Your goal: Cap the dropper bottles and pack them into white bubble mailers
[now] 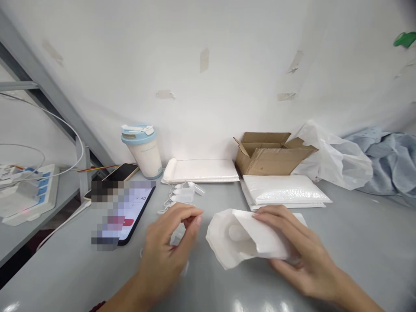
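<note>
My right hand (302,251) grips an open white padded envelope (273,238), its mouth facing left. A pale, rounded object shows inside it. Left of the mouth, my left hand (172,247) is closed, thumb and fingers bent together near the tips; what it pinches, if anything, I cannot make out. Small clear items lie on the table behind and under my left hand, partly hidden by it. Farther back are several small clear bottles (183,195) with white cords.
Flat white envelopes (203,170) and a stack (286,190) lie at the back beside an open cardboard box (269,156). A cup (143,151), a lit phone (130,216) and a dark phone (120,173) stand or lie left. A plastic bag (338,156) and blue cloth (386,160) are right.
</note>
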Tool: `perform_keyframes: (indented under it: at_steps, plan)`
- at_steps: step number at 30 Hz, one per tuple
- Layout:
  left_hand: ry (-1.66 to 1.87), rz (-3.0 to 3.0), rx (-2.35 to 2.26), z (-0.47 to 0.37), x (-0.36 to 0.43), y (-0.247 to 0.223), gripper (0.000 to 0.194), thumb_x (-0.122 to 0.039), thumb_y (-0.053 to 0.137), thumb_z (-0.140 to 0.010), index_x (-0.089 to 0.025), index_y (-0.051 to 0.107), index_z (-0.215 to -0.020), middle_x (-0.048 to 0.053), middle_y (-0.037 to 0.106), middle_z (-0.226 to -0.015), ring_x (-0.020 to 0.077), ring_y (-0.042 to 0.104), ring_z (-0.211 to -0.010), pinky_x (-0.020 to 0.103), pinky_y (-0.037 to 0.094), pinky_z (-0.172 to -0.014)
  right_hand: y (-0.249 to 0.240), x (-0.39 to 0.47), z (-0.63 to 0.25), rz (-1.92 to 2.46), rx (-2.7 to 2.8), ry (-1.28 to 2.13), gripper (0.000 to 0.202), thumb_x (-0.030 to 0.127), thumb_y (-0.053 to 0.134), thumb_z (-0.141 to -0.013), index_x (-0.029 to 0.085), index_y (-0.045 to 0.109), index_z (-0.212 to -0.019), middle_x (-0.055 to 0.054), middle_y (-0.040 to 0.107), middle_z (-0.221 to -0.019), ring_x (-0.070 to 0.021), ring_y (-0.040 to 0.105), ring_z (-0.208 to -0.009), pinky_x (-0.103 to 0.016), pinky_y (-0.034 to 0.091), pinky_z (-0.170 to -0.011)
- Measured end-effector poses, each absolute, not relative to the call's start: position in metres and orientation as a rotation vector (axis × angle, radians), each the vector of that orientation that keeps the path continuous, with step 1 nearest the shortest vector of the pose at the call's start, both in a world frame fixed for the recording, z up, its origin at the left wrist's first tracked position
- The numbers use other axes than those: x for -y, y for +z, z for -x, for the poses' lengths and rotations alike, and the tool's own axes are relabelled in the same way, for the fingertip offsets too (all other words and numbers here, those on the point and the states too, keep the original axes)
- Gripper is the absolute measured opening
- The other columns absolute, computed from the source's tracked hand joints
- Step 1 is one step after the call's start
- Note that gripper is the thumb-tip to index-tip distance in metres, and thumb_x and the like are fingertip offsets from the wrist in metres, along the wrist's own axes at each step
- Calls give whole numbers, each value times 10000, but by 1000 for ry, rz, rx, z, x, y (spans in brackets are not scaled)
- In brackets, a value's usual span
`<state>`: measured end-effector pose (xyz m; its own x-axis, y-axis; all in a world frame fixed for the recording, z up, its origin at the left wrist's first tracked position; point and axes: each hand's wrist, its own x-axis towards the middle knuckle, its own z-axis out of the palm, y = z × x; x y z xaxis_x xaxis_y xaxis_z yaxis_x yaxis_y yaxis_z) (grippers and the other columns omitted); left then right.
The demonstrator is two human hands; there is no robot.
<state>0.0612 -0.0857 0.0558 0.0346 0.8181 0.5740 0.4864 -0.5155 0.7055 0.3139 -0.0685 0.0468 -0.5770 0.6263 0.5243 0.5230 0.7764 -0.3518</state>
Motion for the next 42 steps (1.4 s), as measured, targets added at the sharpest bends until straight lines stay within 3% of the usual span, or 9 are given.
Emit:
perform_keyframes:
  at_steps: [5,9,12,15,20,28,33,37,42]
  plan:
    - [1270,-1924,-1284,-63,92,57,135,-198,500,-876,-229,616,-939,6,649,-858,140,597,-798,227,475,-694,58,60,-327,745,2248,443,516,76,501,-672,175,500,-1178,-116,527,-1100,-282,521,-1029,-423,472,-818]
    - [959,-1672,-1203,-69,100,61,261,-415,492,-860,-239,595,-1023,13,636,-900,150,572,-737,229,462,-623,60,59,-327,685,2211,479,517,84,517,-625,177,529,-1133,-105,543,-1057,-287,525,-999,-450,456,-815]
    - [718,-1511,-1061,-73,103,61,323,-479,459,-862,-191,605,-855,0,587,-779,116,503,-629,201,415,-553,60,61,-323,670,2240,465,562,81,509,-582,174,528,-1135,-104,547,-1049,-289,527,-980,-468,446,-813]
    - [598,-1423,-918,-76,104,58,404,-472,407,-895,-160,544,-678,-31,487,-607,89,439,-539,187,374,-517,58,63,-320,652,2273,480,597,82,506,-557,173,516,-1147,-101,546,-1042,-288,523,-971,-472,443,-808]
    - [635,-1354,-851,-79,107,61,374,-469,448,-871,-159,573,-704,-30,474,-608,93,441,-551,180,356,-503,57,66,-322,669,2272,532,568,87,532,-584,188,518,-1143,-100,539,-1071,-301,502,-1035,-489,430,-865]
    - [704,-1417,-908,-75,121,71,259,-419,557,-804,-252,687,-954,33,678,-857,180,605,-776,151,353,-432,62,69,-326,678,2182,626,391,181,571,-721,221,534,-1109,-89,565,-1007,-307,522,-1043,-514,441,-890]
    - [705,-1440,-938,-76,119,66,238,-390,508,-841,-219,671,-861,5,634,-714,130,576,-628,174,435,-510,61,67,-328,715,2202,655,412,179,566,-723,214,527,-1132,-100,562,-1055,-307,520,-1063,-488,454,-878]
    - [617,-1413,-1040,-78,110,60,306,-375,453,-869,-162,595,-702,-28,531,-597,80,461,-472,171,361,-443,60,69,-319,754,2332,624,514,82,530,-674,207,498,-1171,-96,541,-1092,-257,537,-1022,-399,485,-812]
    - [507,-1351,-1149,-85,104,48,294,-363,455,-837,-150,547,-658,-45,442,-524,84,402,-412,188,329,-382,57,75,-306,731,2462,547,492,65,497,-702,179,494,-1180,-100,548,-1068,-209,552,-965,-337,503,-770]
